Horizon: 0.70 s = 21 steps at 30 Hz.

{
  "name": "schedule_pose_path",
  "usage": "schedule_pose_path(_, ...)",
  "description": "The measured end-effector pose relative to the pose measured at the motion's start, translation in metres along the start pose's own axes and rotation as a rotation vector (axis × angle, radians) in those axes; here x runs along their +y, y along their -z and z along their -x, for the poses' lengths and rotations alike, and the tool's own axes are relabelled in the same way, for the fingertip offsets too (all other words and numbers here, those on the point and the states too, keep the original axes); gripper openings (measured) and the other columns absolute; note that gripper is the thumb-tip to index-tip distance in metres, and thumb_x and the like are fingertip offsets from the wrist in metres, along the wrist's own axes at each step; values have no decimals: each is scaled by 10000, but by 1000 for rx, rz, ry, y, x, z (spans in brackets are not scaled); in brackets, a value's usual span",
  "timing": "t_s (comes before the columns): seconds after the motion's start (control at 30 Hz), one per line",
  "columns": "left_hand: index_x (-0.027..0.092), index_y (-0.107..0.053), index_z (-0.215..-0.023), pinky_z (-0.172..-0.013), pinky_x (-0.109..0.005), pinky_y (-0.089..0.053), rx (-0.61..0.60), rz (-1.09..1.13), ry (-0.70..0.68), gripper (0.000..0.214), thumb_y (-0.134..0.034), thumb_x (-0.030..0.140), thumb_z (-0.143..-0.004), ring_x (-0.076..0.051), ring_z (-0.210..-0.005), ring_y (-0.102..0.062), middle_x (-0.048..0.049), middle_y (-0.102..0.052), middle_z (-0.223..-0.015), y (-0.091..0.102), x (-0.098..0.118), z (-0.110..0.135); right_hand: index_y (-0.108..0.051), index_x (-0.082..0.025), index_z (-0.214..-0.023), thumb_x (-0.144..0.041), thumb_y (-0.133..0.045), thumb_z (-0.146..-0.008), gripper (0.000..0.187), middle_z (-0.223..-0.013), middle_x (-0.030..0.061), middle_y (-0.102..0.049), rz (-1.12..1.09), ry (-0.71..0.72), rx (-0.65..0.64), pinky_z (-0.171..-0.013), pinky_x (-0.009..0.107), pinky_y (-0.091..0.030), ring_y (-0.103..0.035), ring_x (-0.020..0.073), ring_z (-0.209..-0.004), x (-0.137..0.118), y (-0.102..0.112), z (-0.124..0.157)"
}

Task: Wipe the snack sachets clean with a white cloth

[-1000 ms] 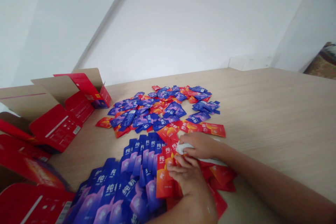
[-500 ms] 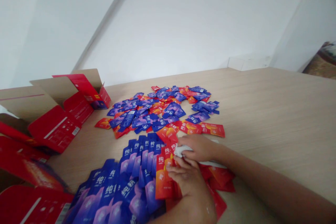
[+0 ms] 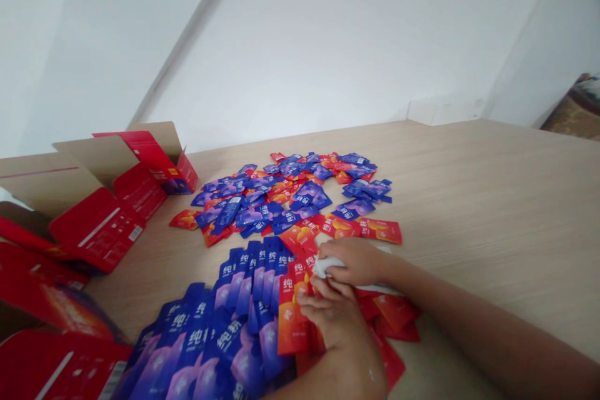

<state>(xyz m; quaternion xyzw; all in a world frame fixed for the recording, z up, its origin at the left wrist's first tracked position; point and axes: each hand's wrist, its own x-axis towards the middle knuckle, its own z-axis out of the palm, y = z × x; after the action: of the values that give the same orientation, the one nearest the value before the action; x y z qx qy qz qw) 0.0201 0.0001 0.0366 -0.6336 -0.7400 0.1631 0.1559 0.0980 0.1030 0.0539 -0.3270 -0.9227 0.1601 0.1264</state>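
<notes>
My right hand (image 3: 354, 260) is closed round a crumpled white tissue (image 3: 325, 266), over red sachets. Just below it, my left hand (image 3: 334, 315) lies with its fingers spread across an overlapping row of red sachets (image 3: 293, 315). Left of these, blue-purple sachets (image 3: 234, 344) form overlapping rows that run toward the near edge of the picture. More red sachets (image 3: 391, 319) show beneath and to the right of my wrists, partly hidden. A flat white piece lies under my right wrist; its kind is hidden.
A mixed heap of blue and red sachets (image 3: 262, 200) spreads over the wooden table (image 3: 469, 187) farther back. Red cartons (image 3: 98, 228) with raised flaps line the left side. A white box-like object (image 3: 443, 111) sits by the wall (image 3: 351, 44).
</notes>
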Motion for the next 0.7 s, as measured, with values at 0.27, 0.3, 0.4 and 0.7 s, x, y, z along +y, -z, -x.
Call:
schedule_pose_path(0.27,184,-548,-1223,-784,-519,-492,15,0,-5,481,-431,-2,-794,-378,-1021,-560,-201,-525,-1249,-1,0,1,-559,-193,-993,-255,-511,-794,214,-966,51,-634,22,-90,111,-712,271,-371,-565,190,-846,11,7,0)
schedule_pose_path(0.3,182,-544,-1227,-790,-524,-489,5,14,-4,481,-429,-1,-796,-380,-1025,-557,-204,-518,-1255,-1,0,1,-556,-194,-1010,-246,-513,-791,230,-979,51,-631,6,-73,118,-726,271,-371,-561,190,-863,8,7,0)
schedule_pose_path(0.4,181,-551,-1221,-807,-532,-479,-14,63,2,470,-425,1,-805,-383,-1038,-548,-212,-509,-1263,1,0,0,-559,-199,-1019,-247,-523,-782,244,-962,43,-629,-25,4,54,-719,262,-371,-559,182,-854,-1,5,0)
schedule_pose_path(0.7,204,-570,-1199,-798,-521,-487,11,23,3,483,-421,-17,-796,-374,-1024,-558,-198,-534,-1242,2,-2,1,-566,-189,-952,-258,-508,-793,183,-895,40,-633,46,-112,72,-678,262,-360,-552,181,-803,14,-1,-2)
